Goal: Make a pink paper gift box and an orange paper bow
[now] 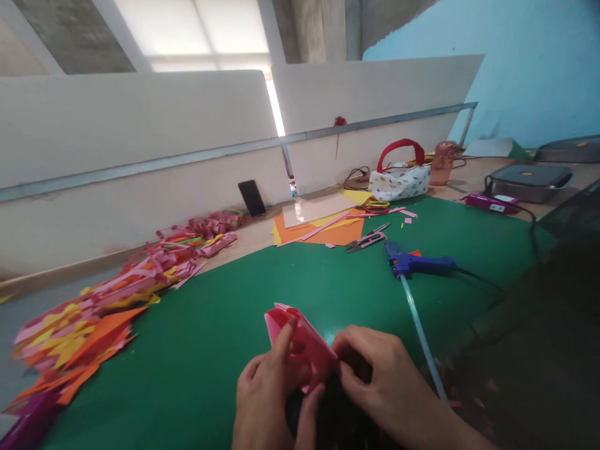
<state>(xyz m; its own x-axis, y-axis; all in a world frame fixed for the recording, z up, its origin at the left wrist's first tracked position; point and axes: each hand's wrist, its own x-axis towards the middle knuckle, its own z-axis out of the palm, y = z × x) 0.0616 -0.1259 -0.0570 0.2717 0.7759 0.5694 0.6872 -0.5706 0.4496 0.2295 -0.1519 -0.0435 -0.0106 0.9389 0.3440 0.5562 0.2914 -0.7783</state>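
Observation:
A folded piece of pink paper (315, 350) is held above the green mat (201, 350) near its front edge. My left hand (269, 394) grips it from the left, with the index finger pressed on the paper and the thumb below. At the paper's right corner, my right hand (379, 372) pinches with thumb and index finger. Beyond my right hand lies a blue glue gun (417, 262) with a long clear glue stick (424, 337) sticking out of its back. Pink-handled thread snips (368, 240) rest farther off on the mat.
Cut paper strips and flowers (117, 294) are heaped along the left. Orange paper sheets (323, 232) lie at the back beside a phone (252, 197) leaning on the wall. A white patterned bag (400, 182), pink mug (443, 165), purple device (492, 202) and lidded container (529, 181) stand back right.

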